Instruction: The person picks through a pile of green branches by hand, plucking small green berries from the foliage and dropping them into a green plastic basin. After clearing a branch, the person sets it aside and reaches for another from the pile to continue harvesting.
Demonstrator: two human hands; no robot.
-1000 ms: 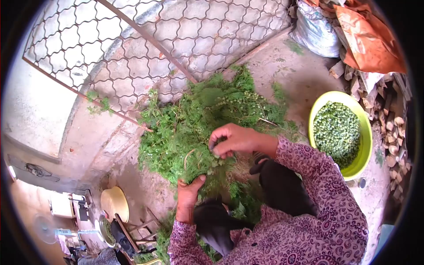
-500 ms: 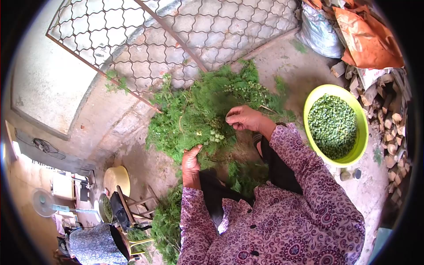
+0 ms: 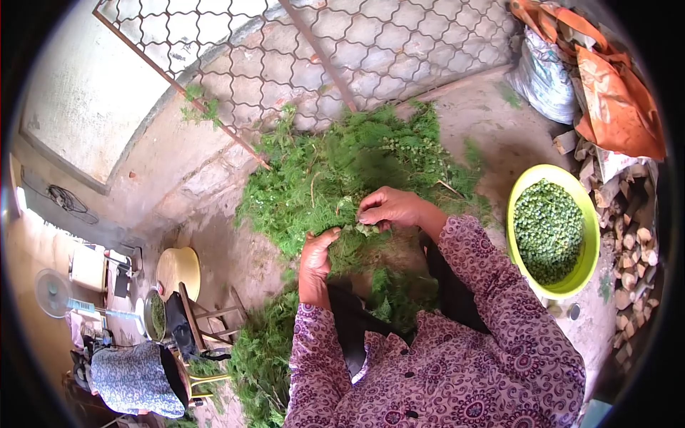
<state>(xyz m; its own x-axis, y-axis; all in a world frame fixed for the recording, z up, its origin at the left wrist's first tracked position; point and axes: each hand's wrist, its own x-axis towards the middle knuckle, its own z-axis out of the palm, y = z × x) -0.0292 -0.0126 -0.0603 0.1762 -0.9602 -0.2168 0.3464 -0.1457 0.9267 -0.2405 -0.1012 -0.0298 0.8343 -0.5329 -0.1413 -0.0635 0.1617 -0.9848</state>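
My left hand (image 3: 316, 258) is closed round a feathery green branch (image 3: 347, 250) at the near side of a leafy heap, thumb laid along the top. Just right of it, my right hand (image 3: 392, 208) pinches a small cluster of pale green berries (image 3: 367, 229) on that branch. The fingertips partly hide the cluster. Beyond both hands spreads the heap of feathery green branches (image 3: 300, 192), with more berry clusters among the leaves. To the right stands a yellow-green basin (image 3: 512, 232) holding a mass of small round green berries (image 3: 548, 232).
A wire mesh gate (image 3: 342, 93) leans behind the heap. Stacked firewood (image 3: 631, 264) and sacks (image 3: 617, 100) line the right side. More branches (image 3: 260, 357) lie at my left. Further left are a person in a patterned top (image 3: 135, 378), a fan (image 3: 53, 292) and a wooden chair (image 3: 196, 321).
My right hand has come down closer to my left hand and now pinches the berry cluster. The whole view has shifted slightly as my head turned.
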